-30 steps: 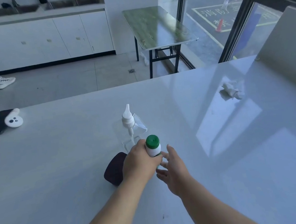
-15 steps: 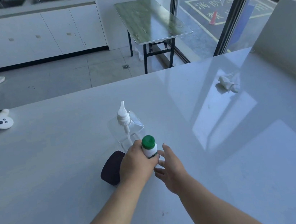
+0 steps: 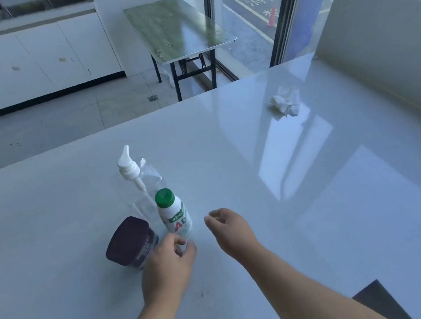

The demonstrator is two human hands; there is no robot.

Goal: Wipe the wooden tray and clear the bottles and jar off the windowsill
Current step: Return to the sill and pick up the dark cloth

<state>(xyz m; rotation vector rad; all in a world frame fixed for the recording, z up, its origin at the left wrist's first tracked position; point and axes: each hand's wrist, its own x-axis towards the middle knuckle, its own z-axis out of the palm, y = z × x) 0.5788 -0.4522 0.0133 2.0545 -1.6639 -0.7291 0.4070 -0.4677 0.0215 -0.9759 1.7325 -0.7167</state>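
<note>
The left hand [image 3: 168, 261] curled loosely at the base of the white bottle [image 3: 175, 217], seemingly not gripping; the right hand [image 3: 229, 230] hung released beside it. Standing upright on the desk [image 3: 319, 225], the bottle looked light, smooth and tippy, best grasped mid-body.

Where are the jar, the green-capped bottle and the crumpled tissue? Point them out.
jar [image 3: 128, 236]: head view, on its dark lid.
green-capped bottle [image 3: 175, 216]: head view, on its white body.
tissue [image 3: 285, 105]: head view, on its crumpled middle.
</note>
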